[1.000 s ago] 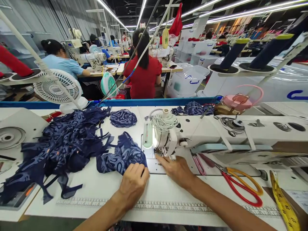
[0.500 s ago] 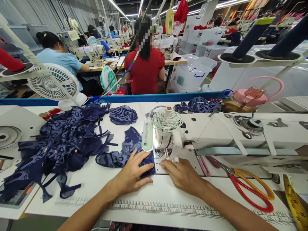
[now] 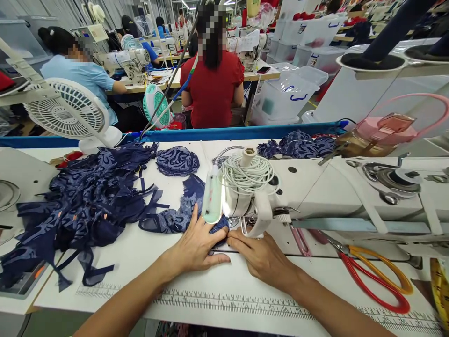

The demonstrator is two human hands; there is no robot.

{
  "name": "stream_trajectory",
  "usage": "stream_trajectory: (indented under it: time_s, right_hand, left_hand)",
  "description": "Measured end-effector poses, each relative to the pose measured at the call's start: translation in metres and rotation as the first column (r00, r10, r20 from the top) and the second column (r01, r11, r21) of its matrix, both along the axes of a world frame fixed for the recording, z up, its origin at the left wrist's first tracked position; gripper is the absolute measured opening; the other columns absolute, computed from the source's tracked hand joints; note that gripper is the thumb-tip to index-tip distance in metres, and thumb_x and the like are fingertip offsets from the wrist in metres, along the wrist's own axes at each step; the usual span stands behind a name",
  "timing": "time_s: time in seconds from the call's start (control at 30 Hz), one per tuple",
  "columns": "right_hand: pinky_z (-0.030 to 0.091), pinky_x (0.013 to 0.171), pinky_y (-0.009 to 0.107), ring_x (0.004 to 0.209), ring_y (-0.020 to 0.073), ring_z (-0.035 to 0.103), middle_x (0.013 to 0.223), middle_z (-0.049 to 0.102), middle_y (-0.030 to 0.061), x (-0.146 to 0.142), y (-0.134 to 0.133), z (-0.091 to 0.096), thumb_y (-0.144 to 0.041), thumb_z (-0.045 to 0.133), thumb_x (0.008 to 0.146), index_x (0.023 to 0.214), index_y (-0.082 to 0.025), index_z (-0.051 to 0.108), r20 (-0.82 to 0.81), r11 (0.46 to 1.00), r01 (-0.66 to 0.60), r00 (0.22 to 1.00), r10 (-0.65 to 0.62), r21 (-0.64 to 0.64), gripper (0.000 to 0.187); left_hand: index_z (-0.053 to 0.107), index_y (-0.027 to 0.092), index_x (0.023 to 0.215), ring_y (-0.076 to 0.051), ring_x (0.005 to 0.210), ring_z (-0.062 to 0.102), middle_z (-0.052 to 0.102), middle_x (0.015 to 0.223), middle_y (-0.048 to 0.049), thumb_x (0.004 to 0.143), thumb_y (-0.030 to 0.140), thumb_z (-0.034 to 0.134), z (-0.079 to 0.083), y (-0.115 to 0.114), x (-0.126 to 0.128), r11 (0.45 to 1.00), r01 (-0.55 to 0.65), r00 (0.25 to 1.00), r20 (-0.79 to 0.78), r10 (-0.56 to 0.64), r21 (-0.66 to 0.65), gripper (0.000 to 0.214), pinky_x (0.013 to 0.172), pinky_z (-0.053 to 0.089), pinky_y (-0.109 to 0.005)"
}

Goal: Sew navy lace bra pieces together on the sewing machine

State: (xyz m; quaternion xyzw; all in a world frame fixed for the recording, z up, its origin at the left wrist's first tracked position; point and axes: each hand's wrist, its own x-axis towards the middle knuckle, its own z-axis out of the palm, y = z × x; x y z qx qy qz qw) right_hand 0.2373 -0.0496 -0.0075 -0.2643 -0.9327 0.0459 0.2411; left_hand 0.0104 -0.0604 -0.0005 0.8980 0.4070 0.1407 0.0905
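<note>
My left hand (image 3: 199,245) lies with fingers spread on a navy patterned lace garment piece (image 3: 171,220), pressing it against the white table. Close by, my right hand (image 3: 261,255) has its fingers curled together at the piece's right edge, beside the needle area of the sewing machine (image 3: 242,201). Whatever those fingertips pinch is hidden. The machine's head and a small lit lamp (image 3: 212,196) cover part of the cloth. To the left spreads a heap of navy garment pieces (image 3: 101,201), and a round stack of lace cups (image 3: 177,161) sits behind the held piece.
Red-and-orange scissors (image 3: 375,276) lie right of my right hand. A printed ruler (image 3: 231,299) runs along the table front, and a yellow tape measure (image 3: 438,285) hangs at right. A white fan (image 3: 68,112) stands back left. Co-workers sit at machines beyond a blue-edged trough (image 3: 217,135).
My right hand has shifted slightly left, its fingertips now meeting the fabric edge beside my left hand. The cloth's right part has bunched and turned under the lamp. The camera view has tilted down slightly.
</note>
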Motion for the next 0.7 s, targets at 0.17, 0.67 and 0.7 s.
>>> stream_trajectory:
  time_s: [0.17,0.67,0.7]
  right_hand:
    - [0.043,0.079,0.033,0.086,0.0176,0.063,0.109,0.070,0.0078,-0.001,0.000,0.000,0.002,0.040,0.078,0.109,-0.016,0.065,0.033,0.999,0.039,0.999,-0.040,0.027,0.043]
    - [0.040,0.077,0.034,0.086,0.0201,0.062,0.109,0.071,0.0078,-0.002,-0.004,-0.001,0.004,0.044,0.077,0.109,-0.016,0.064,0.025,0.995,0.093,0.995,-0.093,0.025,0.042]
    - [0.040,0.076,0.034,0.086,0.0202,0.062,0.110,0.071,0.0076,-0.002,-0.004,-0.001,0.004,0.044,0.077,0.110,-0.016,0.064,0.025,0.995,0.095,0.995,-0.096,0.024,0.043]
  left_hand:
    - [0.057,0.024,0.122,-0.030,0.112,0.055,0.063,0.115,-0.0118,0.084,0.057,0.061,0.000,0.009,-0.003,0.998,0.055,0.998,0.045,-0.054,-0.013,0.051,0.109,0.029,-0.061]
    - [0.062,0.022,0.114,-0.031,0.112,0.054,0.063,0.114,-0.0116,0.087,0.058,0.054,0.004,0.016,-0.001,0.993,0.103,0.994,0.045,-0.100,-0.058,0.045,0.103,0.031,-0.055]
    - [0.062,0.023,0.113,-0.031,0.111,0.054,0.063,0.114,-0.0112,0.087,0.057,0.055,0.004,0.017,-0.002,0.992,0.102,0.994,0.047,-0.099,-0.071,0.044,0.103,0.032,-0.054]
